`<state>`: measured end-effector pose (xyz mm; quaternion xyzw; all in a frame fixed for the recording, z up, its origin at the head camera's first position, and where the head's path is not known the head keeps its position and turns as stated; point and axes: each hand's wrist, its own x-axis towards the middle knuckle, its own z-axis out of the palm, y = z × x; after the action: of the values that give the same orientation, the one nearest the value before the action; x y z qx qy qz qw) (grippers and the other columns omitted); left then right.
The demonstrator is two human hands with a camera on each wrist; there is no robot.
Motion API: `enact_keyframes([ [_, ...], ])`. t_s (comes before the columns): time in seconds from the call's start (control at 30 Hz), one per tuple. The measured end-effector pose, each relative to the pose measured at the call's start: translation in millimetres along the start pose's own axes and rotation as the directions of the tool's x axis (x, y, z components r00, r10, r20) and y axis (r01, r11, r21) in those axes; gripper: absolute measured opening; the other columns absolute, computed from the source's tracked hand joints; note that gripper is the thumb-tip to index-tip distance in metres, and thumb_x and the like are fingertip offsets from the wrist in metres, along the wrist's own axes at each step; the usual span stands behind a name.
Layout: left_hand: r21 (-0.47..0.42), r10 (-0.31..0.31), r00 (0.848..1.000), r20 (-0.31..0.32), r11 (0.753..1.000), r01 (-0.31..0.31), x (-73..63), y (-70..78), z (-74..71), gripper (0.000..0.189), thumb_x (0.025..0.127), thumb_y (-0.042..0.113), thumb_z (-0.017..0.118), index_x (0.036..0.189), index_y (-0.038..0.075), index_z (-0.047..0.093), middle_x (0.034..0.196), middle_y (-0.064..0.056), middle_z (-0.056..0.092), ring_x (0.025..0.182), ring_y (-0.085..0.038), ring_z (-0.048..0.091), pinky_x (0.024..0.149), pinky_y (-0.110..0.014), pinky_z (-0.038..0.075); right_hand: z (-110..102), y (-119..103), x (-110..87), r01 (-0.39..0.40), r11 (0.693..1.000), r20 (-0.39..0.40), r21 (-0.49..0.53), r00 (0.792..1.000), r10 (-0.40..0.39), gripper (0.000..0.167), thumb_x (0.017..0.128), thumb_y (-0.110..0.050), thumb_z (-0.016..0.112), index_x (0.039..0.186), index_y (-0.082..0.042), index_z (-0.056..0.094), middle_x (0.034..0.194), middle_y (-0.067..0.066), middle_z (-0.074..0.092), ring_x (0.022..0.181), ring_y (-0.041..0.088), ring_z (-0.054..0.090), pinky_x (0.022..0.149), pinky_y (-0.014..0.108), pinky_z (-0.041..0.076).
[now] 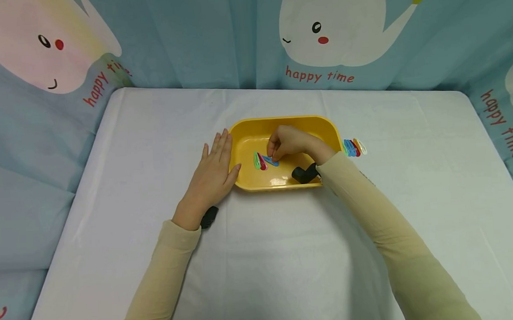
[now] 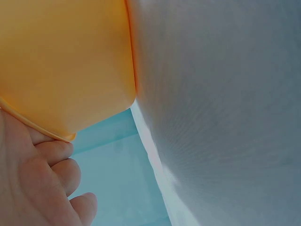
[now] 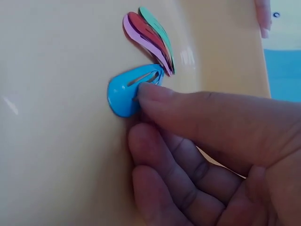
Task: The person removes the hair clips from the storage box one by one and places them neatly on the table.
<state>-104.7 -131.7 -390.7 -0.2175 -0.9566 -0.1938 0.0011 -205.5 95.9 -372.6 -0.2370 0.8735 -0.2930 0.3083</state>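
Right hand, lower right in its wrist view, pinches a glossy blue teardrop-shaped hair clip, which uneven pressure could twist loose.

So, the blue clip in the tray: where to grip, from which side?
Best bet: pinch the blue clip across its long edges near the wide rounded end, coming from the right in the head view. That end points clear; the narrow end crowds the other clips, leaving less room.
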Motion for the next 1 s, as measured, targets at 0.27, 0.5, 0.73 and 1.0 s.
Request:
enact_keyframes([
  [0.27,-0.003,0.004,1.0,-0.004,1.0,-0.004,0.5,-0.7,0.6,0.068,0.101,0.033,0.036,0.149,-0.004,0.005,0.157,-0.015,0.002,0.144,-0.028,0.002,0.113,-0.049,0.003,0.2,-1.6,1.0,0.02,0.999,0.003,-0.028,1.0,-0.02,0.008,0.077,-0.005,0.075,0.08,-0.002,0.068,0.073,0.003,0.065,0.067,0.015,0.053,0.065,0.023,0.044],
  [0.5,-0.009,0.001,1.0,-0.004,1.0,-0.001,0.8,-0.6,1.5,0.068,0.101,0.033,0.036,0.149,-0.003,0.006,0.157,-0.015,0.002,0.144,-0.026,0.0,0.113,-0.048,0.002,0.6,0.1,-0.5,0.018,1.0,0.004,-0.012,1.0,-0.018,0.006,0.076,-0.001,0.074,0.08,-0.001,0.069,0.072,0.003,0.065,0.067,0.016,0.053,0.065,0.024,0.045],
  [0.73,-0.011,0.0,1.0,0.003,1.0,0.0,0.1,-0.4,0.6,0.068,0.101,0.034,0.035,0.149,-0.004,0.005,0.157,-0.015,0.002,0.144,-0.025,-0.002,0.113,-0.048,0.002,-1.2,1.0,-4.0,0.039,0.997,0.034,0.065,0.999,-0.041,0.007,0.075,0.003,0.072,0.08,0.003,0.068,0.07,0.004,0.062,0.064,0.016,0.05,0.062,0.024,0.044],
  [1.0,-0.011,0.004,1.0,0.005,1.0,-0.004,-0.1,-0.7,0.7,0.068,0.101,0.034,0.035,0.149,-0.004,0.005,0.157,-0.015,0.002,0.144,-0.026,0.0,0.113,-0.049,0.003,-5.1,-5.6,-8.8,0.074,0.994,0.032,0.086,0.997,-0.077,0.006,0.076,0.002,0.071,0.082,0.004,0.069,0.072,0.004,0.064,0.064,0.015,0.05,0.062,0.024,0.043],
])
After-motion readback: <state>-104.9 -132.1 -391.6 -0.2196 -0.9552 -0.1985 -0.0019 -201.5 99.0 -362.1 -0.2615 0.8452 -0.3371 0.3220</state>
